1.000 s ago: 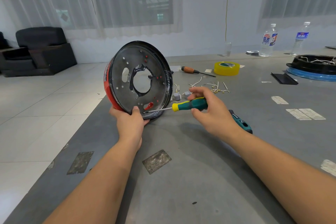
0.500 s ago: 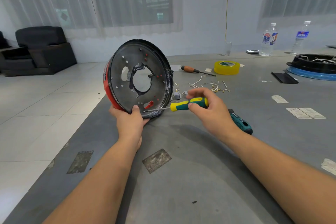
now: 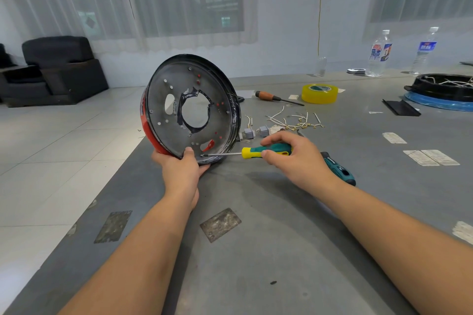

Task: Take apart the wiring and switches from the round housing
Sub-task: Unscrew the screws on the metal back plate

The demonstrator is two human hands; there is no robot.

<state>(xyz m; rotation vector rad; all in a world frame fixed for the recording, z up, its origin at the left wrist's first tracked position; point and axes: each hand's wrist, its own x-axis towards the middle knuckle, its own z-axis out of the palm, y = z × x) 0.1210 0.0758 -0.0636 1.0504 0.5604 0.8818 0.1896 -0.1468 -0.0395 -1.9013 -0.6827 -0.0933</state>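
The round housing [image 3: 190, 107] stands tilted on its edge on the grey table [image 3: 281, 250], its lower rim on the surface at about 11 o'clock from the middle of the view, open underside facing the camera. Its inner plate is dark metal with a large central hole ringed by black tape, a smaller oval cut-out at 9 o'clock of that hole, and a red outer wall showing along the left rim. The left hand [image 3: 183, 170] grips the housing's bottom rim, palm beneath and thumb curled over the edge onto the plate. The right hand [image 3: 294, 158] is curled round the green-and-yellow handle of a screwdriver [image 3: 258, 153], whose shaft runs level toward 9 o'clock, its tip at the plate's lower edge just right of the left thumb, below a red tab [image 3: 208, 146].

Behind the right hand, at 12 o'clock from it, loose white wires [image 3: 294, 120] with brass terminals lie scattered on the table, and two small grey switches [image 3: 256, 132] sit just beside the housing's right rim. A second green tool handle [image 3: 337, 169] lies at 3 o'clock of the right wrist. Farther back are an orange-handled screwdriver [image 3: 277, 97], a yellow tape roll [image 3: 319, 93], two water bottles [image 3: 378, 55] and, at the far right edge, another black housing [image 3: 445, 89] on a blue ring.
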